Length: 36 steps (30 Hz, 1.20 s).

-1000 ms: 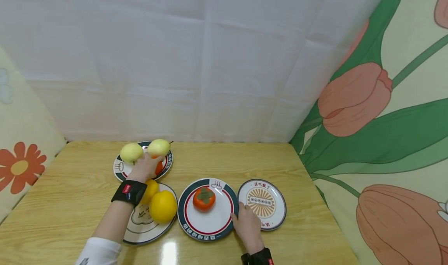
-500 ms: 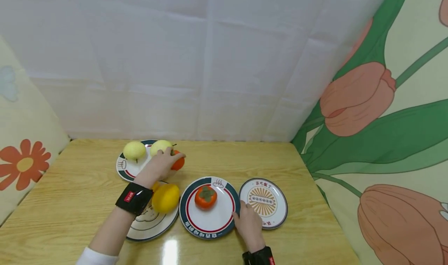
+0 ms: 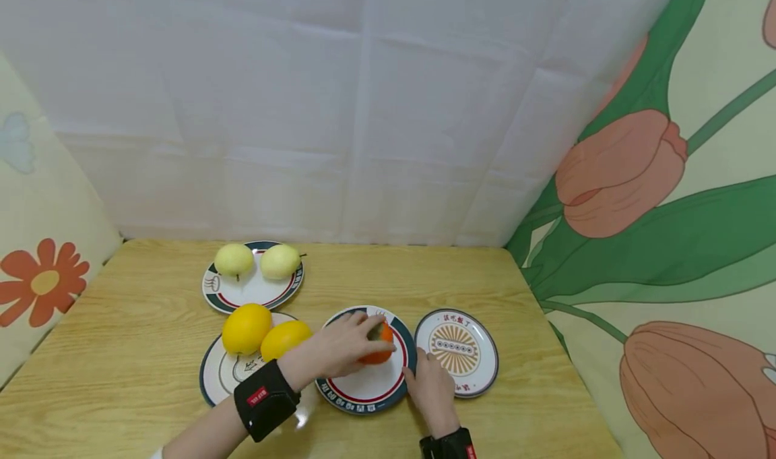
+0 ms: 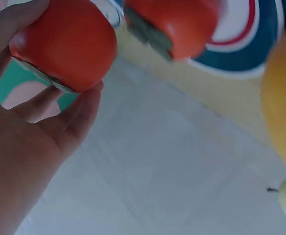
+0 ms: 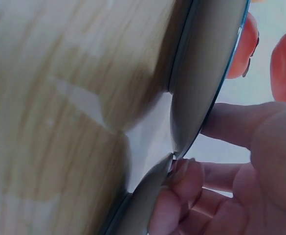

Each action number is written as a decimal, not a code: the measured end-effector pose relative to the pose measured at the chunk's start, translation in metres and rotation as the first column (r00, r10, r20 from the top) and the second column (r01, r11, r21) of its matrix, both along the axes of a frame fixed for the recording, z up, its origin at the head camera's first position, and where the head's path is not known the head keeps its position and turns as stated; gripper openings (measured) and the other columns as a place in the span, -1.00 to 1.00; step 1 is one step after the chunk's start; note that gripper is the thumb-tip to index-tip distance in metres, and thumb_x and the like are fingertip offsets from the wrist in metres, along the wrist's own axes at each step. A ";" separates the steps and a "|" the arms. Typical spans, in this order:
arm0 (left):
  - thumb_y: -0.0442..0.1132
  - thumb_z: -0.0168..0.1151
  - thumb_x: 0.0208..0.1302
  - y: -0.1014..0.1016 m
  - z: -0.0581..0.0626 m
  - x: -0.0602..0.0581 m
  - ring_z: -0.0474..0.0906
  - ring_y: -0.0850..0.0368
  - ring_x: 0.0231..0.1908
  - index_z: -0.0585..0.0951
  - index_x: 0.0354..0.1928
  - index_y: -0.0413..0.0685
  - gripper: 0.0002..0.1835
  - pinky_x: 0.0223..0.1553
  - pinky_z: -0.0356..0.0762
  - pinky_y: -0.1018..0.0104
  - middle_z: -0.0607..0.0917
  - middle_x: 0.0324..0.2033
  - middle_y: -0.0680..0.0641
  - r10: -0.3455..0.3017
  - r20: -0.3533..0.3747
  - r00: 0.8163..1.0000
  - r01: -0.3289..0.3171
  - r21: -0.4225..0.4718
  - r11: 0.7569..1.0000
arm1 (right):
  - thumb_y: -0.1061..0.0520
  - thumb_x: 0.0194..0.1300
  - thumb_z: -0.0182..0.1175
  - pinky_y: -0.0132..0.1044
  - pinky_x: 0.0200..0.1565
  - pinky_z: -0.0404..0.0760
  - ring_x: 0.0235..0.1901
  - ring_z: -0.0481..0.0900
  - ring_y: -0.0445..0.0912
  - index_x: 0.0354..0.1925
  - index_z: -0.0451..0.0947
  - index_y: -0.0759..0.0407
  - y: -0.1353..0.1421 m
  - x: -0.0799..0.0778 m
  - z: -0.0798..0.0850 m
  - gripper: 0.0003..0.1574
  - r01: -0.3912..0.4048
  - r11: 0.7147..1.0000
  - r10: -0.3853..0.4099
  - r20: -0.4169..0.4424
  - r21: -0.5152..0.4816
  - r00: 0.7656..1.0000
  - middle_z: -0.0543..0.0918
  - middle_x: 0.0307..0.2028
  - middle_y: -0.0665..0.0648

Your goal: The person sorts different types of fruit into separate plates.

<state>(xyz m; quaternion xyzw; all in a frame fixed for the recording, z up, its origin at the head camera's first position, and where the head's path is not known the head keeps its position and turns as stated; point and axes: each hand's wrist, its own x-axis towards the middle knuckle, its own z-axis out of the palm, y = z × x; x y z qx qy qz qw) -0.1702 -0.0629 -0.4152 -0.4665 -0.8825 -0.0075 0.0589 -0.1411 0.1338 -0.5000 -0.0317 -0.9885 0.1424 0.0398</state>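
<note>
My left hand (image 3: 339, 343) grips an orange-red persimmon (image 3: 380, 352) with a green calyx, above the middle plate (image 3: 364, 405), which has a dark teal rim and a red ring. In the left wrist view, thumb and fingers lie round this persimmon (image 4: 67, 44); a second persimmon (image 4: 182, 24) appears beside it. From the head, that second one is hidden behind the left hand. At the plate's right edge, my right hand (image 3: 432, 393) holds the rim. The right wrist view has the thumb on the middle plate (image 5: 209, 58) and curled fingers where two plates meet.
To the right lies a small white plate (image 3: 483, 371) with a sunburst print. Two yellow fruits (image 3: 247, 329) sit on the left plate (image 3: 209, 375). Behind them, two pale green pears (image 3: 280, 262) rest on a teal-rimmed plate (image 3: 257, 300). A white cloth (image 3: 254, 108) hangs at the back.
My left hand has lifted a persimmon off the back-left plate and carried it right and nearer, over the middle plate. The yellow fruits are now uncovered. The right hand has stayed at the rim.
</note>
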 end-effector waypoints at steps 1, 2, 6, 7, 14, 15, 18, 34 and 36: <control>-0.06 0.41 0.01 0.004 -0.003 0.004 0.44 -0.09 0.01 0.45 0.14 0.44 -0.40 -0.01 0.58 0.07 0.41 0.18 -0.14 -0.030 -0.011 0.999 0.030 -0.014 0.999 | 0.00 0.04 0.36 -0.11 -0.49 0.61 -0.41 0.64 0.07 -0.03 0.55 0.27 0.000 0.000 0.000 -0.44 -0.003 1.000 0.003 -0.006 0.000 1.000 0.66 -0.23 0.29; -0.04 0.40 0.01 0.007 -0.007 0.007 0.44 -0.07 0.00 0.45 0.14 0.45 -0.41 -0.02 0.58 0.09 0.42 0.18 -0.13 -0.061 -0.018 0.998 0.060 -0.023 0.998 | 0.00 0.04 0.36 -0.11 -0.49 0.60 -0.42 0.63 0.07 -0.03 0.55 0.27 0.001 0.000 0.000 -0.44 -0.004 1.000 0.004 -0.011 -0.001 1.000 0.66 -0.24 0.29; 0.01 0.35 0.05 0.016 -0.021 0.015 0.46 -0.01 -0.02 0.42 0.15 0.52 -0.43 -0.02 0.59 0.15 0.45 0.16 -0.06 -0.141 -0.012 0.990 0.138 -0.108 0.984 | 0.00 0.04 0.36 -0.10 -0.51 0.58 -0.43 0.62 0.07 -0.05 0.55 0.28 0.001 0.001 0.001 -0.46 -0.011 1.000 0.011 -0.012 -0.005 1.000 0.66 -0.27 0.28; 0.02 0.34 0.06 0.017 -0.025 0.016 0.46 -0.02 0.00 0.42 0.14 0.54 -0.44 -0.01 0.59 0.15 0.46 0.16 -0.05 -0.147 -0.011 0.989 0.145 -0.128 0.981 | 0.01 0.04 0.36 -0.09 -0.51 0.58 -0.43 0.62 0.07 -0.06 0.55 0.28 0.001 0.001 0.001 -0.47 -0.009 1.000 0.009 -0.008 -0.009 1.000 0.66 -0.28 0.28; -0.02 0.30 0.10 0.016 -0.041 0.019 0.48 -0.07 0.03 0.45 0.11 0.58 -0.50 0.01 0.57 0.11 0.49 0.15 -0.02 -0.165 -0.052 0.985 0.153 -0.189 0.970 | -0.01 0.03 0.36 -0.06 -0.48 0.59 -0.39 0.63 0.08 -0.06 0.56 0.26 0.000 0.000 0.000 -0.46 0.007 1.000 -0.007 0.011 -0.016 1.000 0.66 -0.26 0.29; -0.03 0.31 0.10 0.016 -0.041 0.019 0.48 -0.08 0.04 0.45 0.11 0.58 -0.49 0.02 0.57 0.10 0.49 0.15 -0.02 -0.161 -0.040 0.986 0.151 -0.189 0.970 | -0.01 0.03 0.36 -0.06 -0.47 0.59 -0.38 0.63 0.08 -0.06 0.56 0.25 0.000 0.000 0.000 -0.46 0.011 1.000 -0.011 0.014 -0.015 1.000 0.66 -0.25 0.29; -0.01 0.31 0.09 0.016 -0.042 0.018 0.49 -0.06 0.04 0.43 0.12 0.59 -0.48 0.01 0.57 0.11 0.50 0.15 -0.01 -0.151 -0.040 0.988 0.141 -0.189 0.972 | -0.02 0.03 0.36 -0.05 -0.46 0.59 -0.36 0.63 0.09 -0.04 0.56 0.25 0.001 0.000 0.000 -0.45 0.017 1.000 -0.017 0.018 -0.012 1.000 0.66 -0.23 0.29; 0.23 0.25 0.05 0.001 -0.015 -0.001 0.40 -0.05 0.13 0.41 0.21 0.35 -0.37 0.06 0.51 -0.01 0.50 0.15 -0.03 -0.054 0.018 0.998 0.055 -0.087 0.995 | -0.02 0.03 0.36 -0.03 -0.43 0.60 -0.34 0.63 0.09 -0.04 0.56 0.24 0.001 -0.001 0.001 -0.45 0.016 1.000 -0.015 0.016 -0.017 1.000 0.66 -0.21 0.29; 0.19 0.26 0.05 -0.008 -0.003 -0.013 0.37 -0.11 0.15 0.42 0.21 0.28 -0.36 0.09 0.47 -0.09 0.48 0.18 -0.09 0.024 0.024 0.999 -0.023 -0.051 0.998 | -0.02 0.03 0.36 -0.04 -0.43 0.61 -0.34 0.63 0.09 -0.04 0.56 0.24 0.001 -0.001 0.001 -0.44 0.018 1.000 -0.018 0.020 -0.017 1.000 0.66 -0.21 0.29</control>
